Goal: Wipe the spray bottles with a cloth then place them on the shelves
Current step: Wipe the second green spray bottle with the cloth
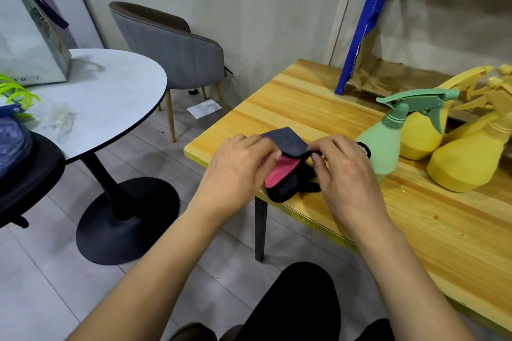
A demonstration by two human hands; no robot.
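Observation:
A dark grey cloth [288, 141] with a pink underside and black edging lies at the left corner of the wooden table [318, 102]. My left hand [238, 169] pinches its left edge, and my right hand [346, 169] pinches the folded top edge from the right. Just right of my right hand stands a green spray bottle [388, 141] with its trigger head pointing left. Behind it are two yellow spray bottles, one upright [424, 130] and one nearer the right edge of the view [468, 163]. More yellow trigger heads show behind them.
A blue shelf post [365, 22] and a brown shelf board [388, 75] stand at the table's back right. To the left are a round grey table [110, 97] with a bag, a grey chair [171, 47] and a black stool [25, 174].

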